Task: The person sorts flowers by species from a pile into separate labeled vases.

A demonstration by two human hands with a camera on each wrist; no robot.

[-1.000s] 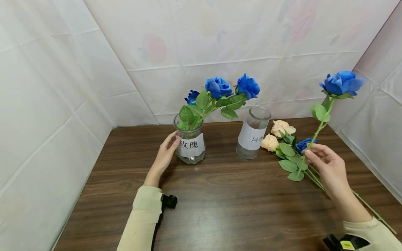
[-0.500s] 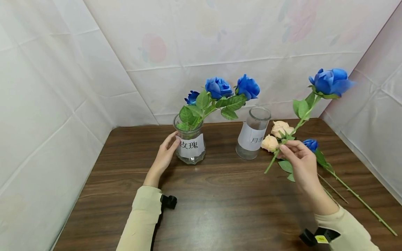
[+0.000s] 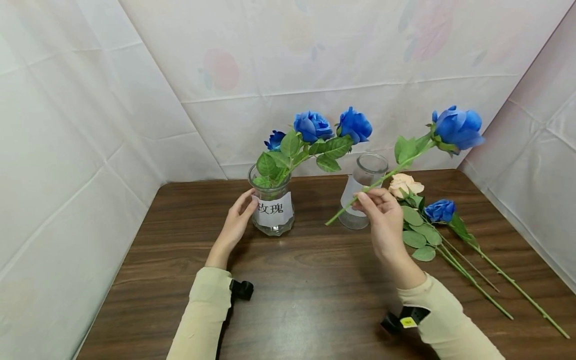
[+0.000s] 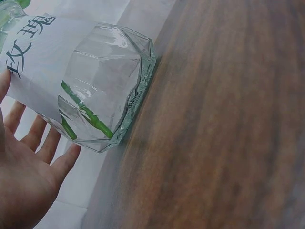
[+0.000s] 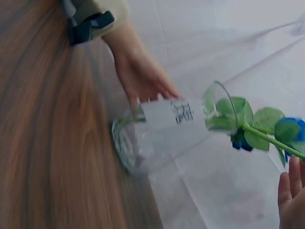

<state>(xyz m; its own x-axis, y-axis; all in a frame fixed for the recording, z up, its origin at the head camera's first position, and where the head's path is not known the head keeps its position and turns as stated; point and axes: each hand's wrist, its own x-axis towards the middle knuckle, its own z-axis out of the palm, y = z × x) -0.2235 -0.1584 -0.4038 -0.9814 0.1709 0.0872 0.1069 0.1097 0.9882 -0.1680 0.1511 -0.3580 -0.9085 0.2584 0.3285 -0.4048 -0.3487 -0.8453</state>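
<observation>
My left hand (image 3: 234,217) holds the side of a labelled glass vase (image 3: 272,231), its thumb at the paper label. Several blue roses (image 3: 311,126) with green leaves lean out of this vase; in the left wrist view, cut stem ends (image 4: 97,123) show through the faceted base. Between thumb and fingers, my right hand (image 3: 382,220) pinches the stem of another blue rose (image 3: 456,129). That rose slants, bloom up to the right and stem end down to the left. It passes in front of a second, straight glass vase (image 3: 372,162), whose white label is partly covered.
On the table (image 3: 297,300), right of the second vase, lie a pale peach rose (image 3: 406,185) with leafy stems and a blue rose (image 3: 440,210). Their long stems reach toward the right front. White patterned cloth (image 3: 270,60) walls the back and both sides.
My right hand has carried the blue rose leftward from above the lying flowers to in front of the second vase, tilting it further. My left hand stays at its vase.
</observation>
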